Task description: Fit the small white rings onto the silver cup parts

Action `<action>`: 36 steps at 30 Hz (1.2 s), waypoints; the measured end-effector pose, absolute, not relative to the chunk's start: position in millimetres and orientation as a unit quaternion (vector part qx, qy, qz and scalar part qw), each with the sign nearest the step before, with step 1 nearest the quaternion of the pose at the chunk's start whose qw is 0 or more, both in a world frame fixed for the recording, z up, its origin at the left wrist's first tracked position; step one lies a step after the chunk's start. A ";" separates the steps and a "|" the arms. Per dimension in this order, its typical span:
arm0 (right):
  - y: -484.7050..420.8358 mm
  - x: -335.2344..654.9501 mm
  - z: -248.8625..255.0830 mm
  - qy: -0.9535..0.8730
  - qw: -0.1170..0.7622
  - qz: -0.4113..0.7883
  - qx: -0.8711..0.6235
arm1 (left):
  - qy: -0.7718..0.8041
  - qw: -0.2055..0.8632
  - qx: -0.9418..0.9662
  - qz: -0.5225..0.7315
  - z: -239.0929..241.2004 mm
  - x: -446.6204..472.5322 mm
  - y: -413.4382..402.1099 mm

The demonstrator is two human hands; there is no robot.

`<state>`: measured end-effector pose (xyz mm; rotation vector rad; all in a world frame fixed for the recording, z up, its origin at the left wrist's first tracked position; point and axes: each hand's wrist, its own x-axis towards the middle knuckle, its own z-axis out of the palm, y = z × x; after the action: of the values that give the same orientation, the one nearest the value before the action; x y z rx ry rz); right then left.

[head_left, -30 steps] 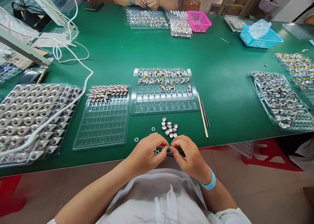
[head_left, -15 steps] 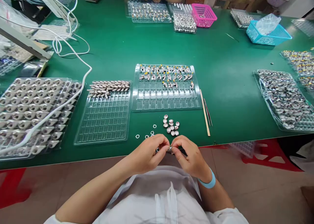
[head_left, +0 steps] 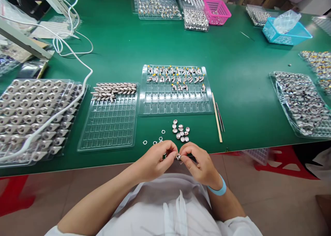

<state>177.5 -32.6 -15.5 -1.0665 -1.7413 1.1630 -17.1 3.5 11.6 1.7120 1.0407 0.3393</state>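
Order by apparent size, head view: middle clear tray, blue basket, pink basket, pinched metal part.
1. middle clear tray
2. blue basket
3. pink basket, though both baskets sit farther from the camera
4. pinched metal part

Green table (head_left: pixel 124 50), pink basket (head_left: pixel 217 10), blue basket (head_left: pixel 287 36), white cable (head_left: pixel 77 88), silvery caps (head_left: pixel 181 131), light-blue wristband (head_left: pixel 219 189)

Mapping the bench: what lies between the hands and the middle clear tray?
A cluster of small round metal caps, loose rings beside it, on the green table; head view.
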 end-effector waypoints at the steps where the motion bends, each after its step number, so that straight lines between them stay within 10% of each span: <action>1: -32.4 177.8 -14.9 -0.681 0.384 0.460 -0.420 | 0.442 0.514 0.720 0.146 10.9 -18.2 4.1; 15: -31.2 190.5 -13.9 -0.633 0.424 0.436 -0.479 | 0.529 0.165 0.805 0.213 -27.1 -40.4 29.6; 36: -37.9 197.1 -20.1 -0.624 0.424 0.425 -0.501 | 0.487 0.184 0.831 0.194 -26.9 7.3 39.0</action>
<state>197.1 -37.9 -20.1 -1.2524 -1.5606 1.0623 7.3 39.0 -26.9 2.3446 1.3739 0.5461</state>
